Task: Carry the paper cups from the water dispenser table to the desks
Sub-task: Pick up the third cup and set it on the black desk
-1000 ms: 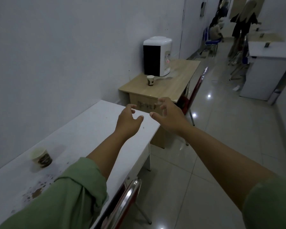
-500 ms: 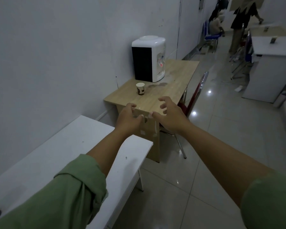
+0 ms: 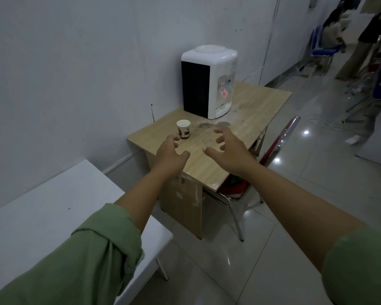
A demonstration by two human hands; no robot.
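A small white paper cup with a dark print stands upright on the wooden table, in front of the white and black water dispenser. My left hand hovers over the table's near part, just short of the cup, fingers curled apart and empty. My right hand is held out to the cup's right, also empty with spread fingers. Both arms are stretched forward in green sleeves.
A white desk runs along the wall at lower left. A red chair with metal legs is tucked at the wooden table's right side. Damp stains mark the tabletop. People and blue chairs stand far back right on the glossy tiled floor.
I have come closer to the wooden table; both hands now reach over it near the cup. The white desk with its other cup has slid out of view behind.
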